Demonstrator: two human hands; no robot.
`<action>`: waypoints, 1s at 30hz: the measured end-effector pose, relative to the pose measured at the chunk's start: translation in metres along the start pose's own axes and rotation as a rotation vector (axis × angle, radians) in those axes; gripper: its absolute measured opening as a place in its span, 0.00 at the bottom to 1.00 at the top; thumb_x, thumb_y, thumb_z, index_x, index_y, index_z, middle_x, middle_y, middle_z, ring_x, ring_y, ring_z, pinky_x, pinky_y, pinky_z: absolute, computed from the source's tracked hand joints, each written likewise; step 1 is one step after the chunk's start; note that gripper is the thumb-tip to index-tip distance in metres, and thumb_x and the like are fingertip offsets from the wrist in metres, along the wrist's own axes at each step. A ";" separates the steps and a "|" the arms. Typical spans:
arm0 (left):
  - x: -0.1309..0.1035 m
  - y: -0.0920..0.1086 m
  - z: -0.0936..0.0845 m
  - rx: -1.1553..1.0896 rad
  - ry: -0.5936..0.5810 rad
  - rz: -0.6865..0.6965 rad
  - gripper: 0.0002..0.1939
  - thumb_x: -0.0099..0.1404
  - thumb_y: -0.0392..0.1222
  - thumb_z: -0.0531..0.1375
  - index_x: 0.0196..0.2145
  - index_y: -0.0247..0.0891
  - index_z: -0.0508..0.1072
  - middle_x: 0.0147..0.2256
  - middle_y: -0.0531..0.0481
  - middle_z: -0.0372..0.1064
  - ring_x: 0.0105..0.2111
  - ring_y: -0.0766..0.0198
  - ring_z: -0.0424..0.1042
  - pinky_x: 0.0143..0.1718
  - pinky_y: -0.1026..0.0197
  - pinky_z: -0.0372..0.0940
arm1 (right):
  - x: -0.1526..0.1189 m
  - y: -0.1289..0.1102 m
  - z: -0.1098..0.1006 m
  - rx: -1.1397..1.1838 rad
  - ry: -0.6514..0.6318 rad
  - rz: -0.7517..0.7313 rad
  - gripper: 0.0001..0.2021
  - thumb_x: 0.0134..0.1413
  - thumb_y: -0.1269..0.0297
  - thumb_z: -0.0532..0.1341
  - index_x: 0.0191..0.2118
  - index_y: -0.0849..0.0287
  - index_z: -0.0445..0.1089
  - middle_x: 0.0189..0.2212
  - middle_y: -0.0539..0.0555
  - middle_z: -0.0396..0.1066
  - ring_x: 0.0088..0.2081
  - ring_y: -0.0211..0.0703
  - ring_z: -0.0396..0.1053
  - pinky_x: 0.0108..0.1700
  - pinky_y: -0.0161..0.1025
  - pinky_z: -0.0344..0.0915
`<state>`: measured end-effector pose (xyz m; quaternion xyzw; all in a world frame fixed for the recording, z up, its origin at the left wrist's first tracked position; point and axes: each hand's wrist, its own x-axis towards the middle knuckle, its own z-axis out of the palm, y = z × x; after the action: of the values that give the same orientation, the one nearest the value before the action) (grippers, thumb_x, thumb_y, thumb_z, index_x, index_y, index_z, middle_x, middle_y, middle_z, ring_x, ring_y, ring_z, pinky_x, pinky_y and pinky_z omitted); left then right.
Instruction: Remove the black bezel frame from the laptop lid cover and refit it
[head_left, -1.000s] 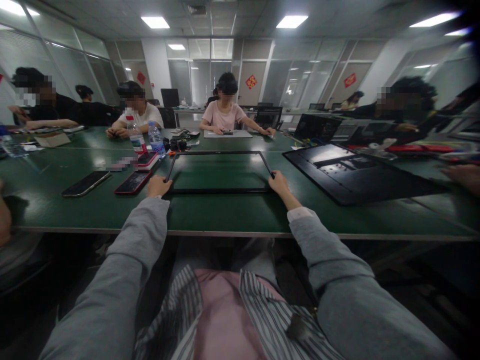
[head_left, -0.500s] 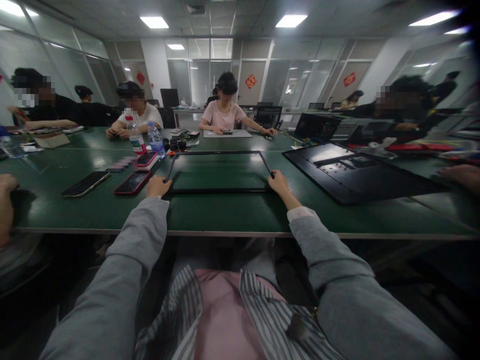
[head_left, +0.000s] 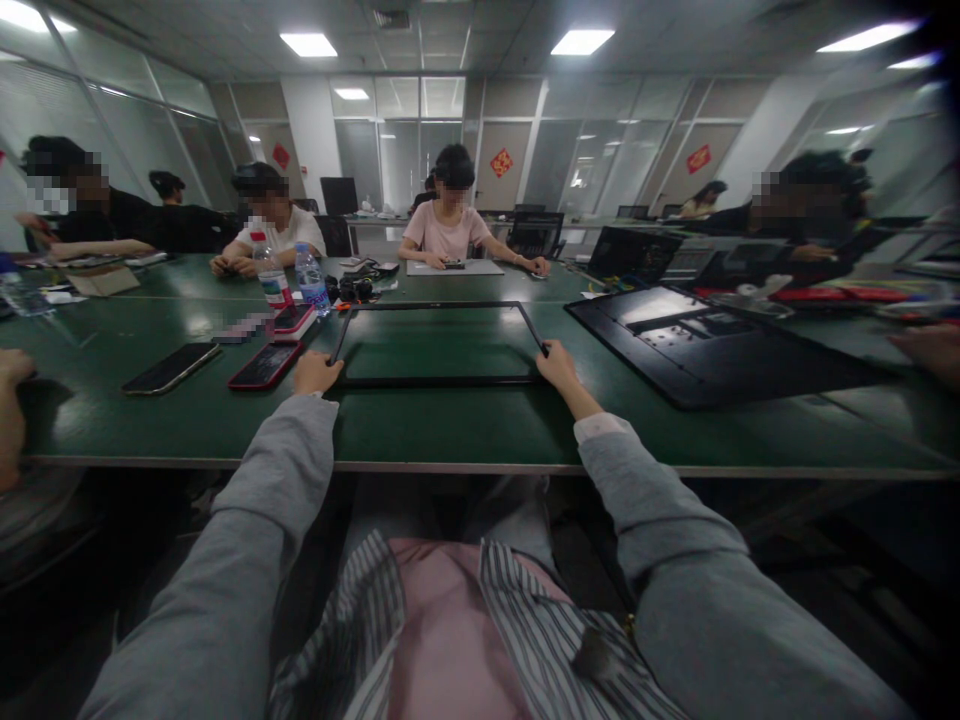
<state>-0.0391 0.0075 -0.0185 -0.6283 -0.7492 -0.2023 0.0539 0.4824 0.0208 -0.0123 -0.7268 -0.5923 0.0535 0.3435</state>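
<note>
While hands [head_left: 318,373] on frame [head_left: 442,381], upright bottles [head_left: 311,278] nearby, contents unclear

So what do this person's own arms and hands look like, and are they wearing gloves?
No gloves: the left hand and right hand are bare. Plain grey long sleeves cover both arms, and a whitish cuff shows at the right wrist.

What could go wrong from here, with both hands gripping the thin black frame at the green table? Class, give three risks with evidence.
The slim bars of the black frame, gripped at opposite sides, might flex if the left hand and right hand pull unevenly. The red-edged phone lies close beside the left hand and could be nudged. The red-capped bottle stands beyond it and might tip if the frame swung that way.
</note>
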 end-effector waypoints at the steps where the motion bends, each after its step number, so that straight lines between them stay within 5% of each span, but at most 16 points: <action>1: 0.000 0.001 -0.001 0.001 -0.001 -0.002 0.24 0.68 0.55 0.57 0.48 0.35 0.83 0.52 0.34 0.74 0.52 0.47 0.73 0.53 0.54 0.67 | 0.000 0.000 0.000 -0.007 -0.006 0.016 0.25 0.58 0.71 0.55 0.61 0.70 0.66 0.54 0.69 0.73 0.56 0.54 0.72 0.60 0.47 0.65; 19: -0.009 0.013 -0.010 -0.077 0.024 -0.050 0.25 0.67 0.53 0.57 0.56 0.39 0.78 0.55 0.36 0.71 0.57 0.45 0.67 0.56 0.49 0.63 | 0.001 0.001 -0.003 0.078 -0.007 -0.017 0.28 0.49 0.77 0.56 0.58 0.68 0.72 0.55 0.64 0.74 0.56 0.51 0.73 0.61 0.46 0.65; 25: -0.019 0.027 -0.011 -0.164 -0.047 0.114 0.33 0.65 0.64 0.60 0.62 0.46 0.72 0.63 0.39 0.62 0.64 0.42 0.56 0.61 0.43 0.57 | 0.004 0.010 0.004 0.039 -0.038 -0.017 0.29 0.49 0.78 0.56 0.59 0.68 0.71 0.56 0.65 0.74 0.56 0.50 0.72 0.61 0.45 0.65; 30: -0.029 0.034 -0.017 -0.243 -0.103 0.246 0.43 0.55 0.70 0.66 0.63 0.45 0.71 0.63 0.40 0.61 0.64 0.42 0.58 0.62 0.44 0.56 | 0.007 0.009 0.002 0.019 0.036 -0.016 0.25 0.53 0.74 0.56 0.58 0.68 0.71 0.56 0.67 0.72 0.58 0.53 0.70 0.63 0.47 0.63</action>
<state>-0.0037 -0.0206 -0.0050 -0.7267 -0.6386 -0.2508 -0.0367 0.4908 0.0274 -0.0162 -0.7198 -0.5912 0.0434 0.3612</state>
